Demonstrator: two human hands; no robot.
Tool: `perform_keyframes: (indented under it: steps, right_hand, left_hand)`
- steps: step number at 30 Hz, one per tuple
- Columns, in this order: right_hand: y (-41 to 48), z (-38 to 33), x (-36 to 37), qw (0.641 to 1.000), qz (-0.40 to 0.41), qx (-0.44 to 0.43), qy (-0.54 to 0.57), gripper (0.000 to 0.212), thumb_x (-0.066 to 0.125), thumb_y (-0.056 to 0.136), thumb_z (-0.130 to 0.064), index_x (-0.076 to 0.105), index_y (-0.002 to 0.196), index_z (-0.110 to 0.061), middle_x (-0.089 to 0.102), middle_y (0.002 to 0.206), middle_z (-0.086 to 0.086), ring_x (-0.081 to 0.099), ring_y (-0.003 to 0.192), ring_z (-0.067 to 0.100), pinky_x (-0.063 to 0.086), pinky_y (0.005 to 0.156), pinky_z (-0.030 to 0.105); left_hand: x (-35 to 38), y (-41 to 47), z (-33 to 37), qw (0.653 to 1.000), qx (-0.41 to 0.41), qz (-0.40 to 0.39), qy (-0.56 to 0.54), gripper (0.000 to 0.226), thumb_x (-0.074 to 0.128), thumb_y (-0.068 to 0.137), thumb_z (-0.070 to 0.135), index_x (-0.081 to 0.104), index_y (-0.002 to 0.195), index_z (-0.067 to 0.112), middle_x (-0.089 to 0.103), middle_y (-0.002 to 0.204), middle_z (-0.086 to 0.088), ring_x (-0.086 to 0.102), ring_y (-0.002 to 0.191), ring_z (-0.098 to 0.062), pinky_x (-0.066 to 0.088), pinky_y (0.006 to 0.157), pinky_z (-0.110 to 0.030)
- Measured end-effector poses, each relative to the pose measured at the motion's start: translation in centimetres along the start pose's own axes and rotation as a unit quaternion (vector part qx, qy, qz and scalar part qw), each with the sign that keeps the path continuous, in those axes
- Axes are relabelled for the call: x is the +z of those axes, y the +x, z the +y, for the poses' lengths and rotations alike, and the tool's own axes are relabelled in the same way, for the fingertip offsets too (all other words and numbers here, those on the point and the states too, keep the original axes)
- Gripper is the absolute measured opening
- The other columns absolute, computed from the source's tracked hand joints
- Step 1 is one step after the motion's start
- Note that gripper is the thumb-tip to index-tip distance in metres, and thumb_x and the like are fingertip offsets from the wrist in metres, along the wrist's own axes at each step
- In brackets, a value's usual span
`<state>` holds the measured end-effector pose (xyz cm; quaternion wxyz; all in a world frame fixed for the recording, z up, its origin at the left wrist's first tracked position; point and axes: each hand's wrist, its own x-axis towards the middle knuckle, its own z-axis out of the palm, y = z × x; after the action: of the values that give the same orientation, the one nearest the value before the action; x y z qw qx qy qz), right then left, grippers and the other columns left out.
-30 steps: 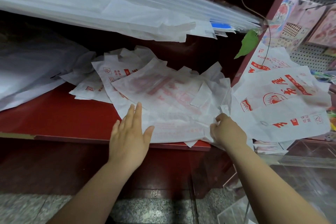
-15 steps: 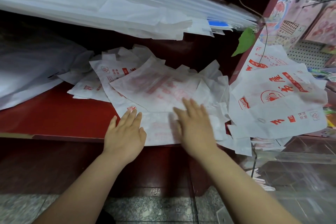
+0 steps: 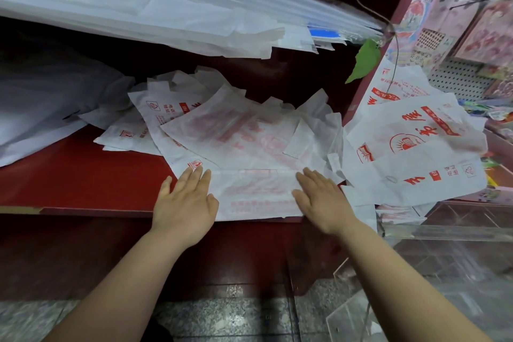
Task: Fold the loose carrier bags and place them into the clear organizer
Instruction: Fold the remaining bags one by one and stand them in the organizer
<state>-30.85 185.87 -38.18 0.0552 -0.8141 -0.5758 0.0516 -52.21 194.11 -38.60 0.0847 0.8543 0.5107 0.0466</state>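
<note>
- Carrier bags point(image 3: 222, 130), white with red print, sprawl in a loose heap across the middle of the frame, on a red counter point(image 3: 83, 183).
- Left hand point(image 3: 184, 203) is lower centre-left, fingers straight and close together. It's pressing flat on the left end of the top bag point(image 3: 255, 194), not gripping anything.
- That top bag's near strip looks doubled over, and it lies along the counter's front edge between both hands.
- Right hand point(image 3: 323, 201), just right of centre, same deal: palm down, fingers straight, pressing the bag's right end.
- More printed bags point(image 3: 416, 164) piled up at centre right.
- Clear organizer point(image 3: 444, 258) sits lower right, below that pile.
</note>
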Motion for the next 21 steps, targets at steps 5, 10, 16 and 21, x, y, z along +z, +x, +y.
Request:
perform_keyframes:
  steps: [5,10,16,21]
  right_hand:
    - [-0.8,1.4,0.1,0.987,0.14,-0.041,0.066,0.07,0.03,0.076,-0.059,0.057,0.124,-0.015,0.051,0.134,0.006,0.041,0.128,0.023,0.024,0.103,0.032]
    - [-2.0,0.8,0.7,0.954,0.223,-0.198,-0.025,0.036,0.047,0.069,-0.048,0.071,0.08,-0.024,0.071,0.089,-0.008,0.045,0.091,0.013,0.032,0.079,0.024]
    - [-1.9,0.8,1.0,0.948,0.244,-0.205,-0.018,0.032,0.045,0.07,-0.043,0.072,0.075,-0.027,0.072,0.085,-0.013,0.042,0.084,0.009,0.032,0.073,0.024]
    - [-2.1,0.8,0.9,0.941,0.269,-0.206,-0.022,0.03,0.046,0.072,-0.037,0.072,0.078,-0.024,0.071,0.087,-0.008,0.042,0.084,0.011,0.025,0.068,0.024]
  left_hand:
    - [0.0,0.3,-0.2,0.999,0.005,-0.003,-0.031,0.051,0.018,0.099,0.03,0.005,0.147,0.022,-0.007,0.156,0.002,-0.008,0.142,-0.009,-0.004,0.114,-0.034]
    - [-1.6,2.4,-1.0,0.998,0.004,-0.005,-0.066,0.046,0.027,0.099,0.035,0.026,0.144,0.024,0.023,0.152,0.002,0.018,0.139,-0.016,0.013,0.11,-0.031]
    - [-3.7,4.8,-1.3,0.999,0.02,-0.041,-0.011,0.038,0.054,0.089,0.037,0.048,0.125,0.027,0.054,0.12,0.006,0.041,0.119,-0.018,0.024,0.095,-0.03]
    - [-4.9,5.0,-1.2,0.998,0.028,-0.047,-0.027,0.013,0.061,0.084,0.032,0.055,0.075,0.026,0.053,0.084,0.012,0.051,0.102,-0.015,0.022,0.088,-0.028]
